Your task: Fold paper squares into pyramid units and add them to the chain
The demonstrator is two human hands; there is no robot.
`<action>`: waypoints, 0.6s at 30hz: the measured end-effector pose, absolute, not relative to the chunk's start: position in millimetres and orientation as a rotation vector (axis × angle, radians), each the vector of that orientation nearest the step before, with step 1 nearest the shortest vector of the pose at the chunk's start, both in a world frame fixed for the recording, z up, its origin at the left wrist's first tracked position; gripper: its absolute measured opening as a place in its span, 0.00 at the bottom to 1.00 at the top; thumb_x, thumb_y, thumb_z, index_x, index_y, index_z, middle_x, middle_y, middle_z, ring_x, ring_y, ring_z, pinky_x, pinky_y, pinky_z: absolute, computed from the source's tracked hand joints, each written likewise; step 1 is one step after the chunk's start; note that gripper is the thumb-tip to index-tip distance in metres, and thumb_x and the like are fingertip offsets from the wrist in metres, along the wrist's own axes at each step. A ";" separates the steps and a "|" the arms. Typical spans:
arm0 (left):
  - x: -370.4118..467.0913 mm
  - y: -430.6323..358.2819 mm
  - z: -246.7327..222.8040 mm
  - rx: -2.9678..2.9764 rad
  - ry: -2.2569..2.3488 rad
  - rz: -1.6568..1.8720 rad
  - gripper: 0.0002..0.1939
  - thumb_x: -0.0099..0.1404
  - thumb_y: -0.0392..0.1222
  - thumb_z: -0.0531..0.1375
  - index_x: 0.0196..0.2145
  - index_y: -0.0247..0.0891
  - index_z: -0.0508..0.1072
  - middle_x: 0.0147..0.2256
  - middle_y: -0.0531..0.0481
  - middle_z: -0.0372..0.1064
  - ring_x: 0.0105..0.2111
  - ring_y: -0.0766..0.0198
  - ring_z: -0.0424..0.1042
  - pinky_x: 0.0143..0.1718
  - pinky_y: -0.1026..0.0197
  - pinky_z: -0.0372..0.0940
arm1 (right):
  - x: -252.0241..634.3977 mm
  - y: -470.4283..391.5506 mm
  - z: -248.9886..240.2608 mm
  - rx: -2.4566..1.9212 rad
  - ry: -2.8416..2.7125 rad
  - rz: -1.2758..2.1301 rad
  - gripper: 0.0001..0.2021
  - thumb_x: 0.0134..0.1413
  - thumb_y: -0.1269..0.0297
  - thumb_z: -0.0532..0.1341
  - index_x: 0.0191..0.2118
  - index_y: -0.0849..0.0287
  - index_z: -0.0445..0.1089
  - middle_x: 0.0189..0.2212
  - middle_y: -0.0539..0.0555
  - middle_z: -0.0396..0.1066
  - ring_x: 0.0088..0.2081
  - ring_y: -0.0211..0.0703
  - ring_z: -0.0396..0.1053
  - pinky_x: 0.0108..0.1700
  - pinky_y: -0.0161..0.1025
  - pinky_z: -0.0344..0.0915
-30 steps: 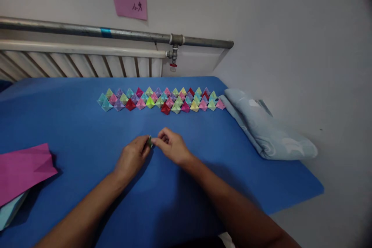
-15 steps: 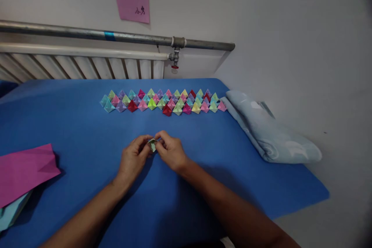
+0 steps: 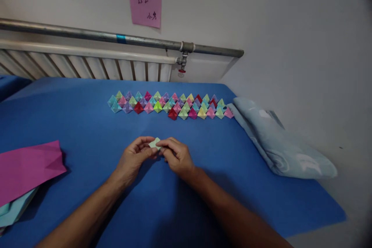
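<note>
A small folded piece of pale green paper (image 3: 154, 143) is held between both hands above the blue surface. My left hand (image 3: 135, 159) pinches its left side between thumb and fingers. On its right side, the fingers of my right hand (image 3: 177, 157) are closed on the edge, covering part of it. Beyond the hands, rows of small folded paper pieces (image 3: 157, 106) in pink, green, blue, purple, yellow and red stand side by side on the blue surface.
Magenta paper (image 3: 31, 168) lies at the left over light blue sheets (image 3: 20, 207). A folded pale blue blanket (image 3: 279, 143) rests along the right edge of the blue surface (image 3: 87, 143). Behind are a radiator (image 3: 95, 69), a metal pipe (image 3: 87, 35) and a pink note (image 3: 145, 3).
The green paper has turned and now shows a flatter face. The fingers of my right hand have shifted over its right edge. The whole view has swung slightly left.
</note>
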State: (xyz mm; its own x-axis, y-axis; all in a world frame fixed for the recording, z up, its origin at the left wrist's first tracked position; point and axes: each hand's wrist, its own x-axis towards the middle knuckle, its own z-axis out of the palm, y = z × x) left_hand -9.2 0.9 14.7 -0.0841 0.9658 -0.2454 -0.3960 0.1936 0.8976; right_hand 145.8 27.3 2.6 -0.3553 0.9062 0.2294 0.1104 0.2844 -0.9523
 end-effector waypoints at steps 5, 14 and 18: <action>-10.0 -0.2 12.5 0.795 1.132 1.306 0.25 0.44 0.37 0.73 0.42 0.37 0.74 0.25 0.57 0.73 0.26 0.70 0.72 0.31 0.65 0.68 | 141.7 31.7 8.0 -1.099 -1.340 1.554 0.12 0.50 0.57 0.62 0.40 0.56 0.68 0.24 0.46 0.66 0.23 0.33 0.62 0.20 0.30 0.57; -8.3 -2.7 16.9 0.844 1.134 1.177 0.20 0.43 0.38 0.72 0.36 0.37 0.74 0.25 0.56 0.73 0.27 0.68 0.71 0.32 0.63 0.67 | 142.1 26.8 18.2 -1.109 -1.341 1.606 0.09 0.46 0.57 0.63 0.27 0.58 0.68 0.19 0.44 0.62 0.22 0.32 0.59 0.25 0.31 0.55; -7.5 -4.3 19.7 0.858 1.125 1.148 0.17 0.44 0.40 0.72 0.33 0.37 0.74 0.24 0.56 0.72 0.26 0.68 0.70 0.31 0.63 0.66 | 140.4 24.1 16.8 -1.110 -1.344 1.539 0.09 0.48 0.56 0.61 0.28 0.58 0.69 0.19 0.44 0.62 0.23 0.32 0.59 0.26 0.32 0.55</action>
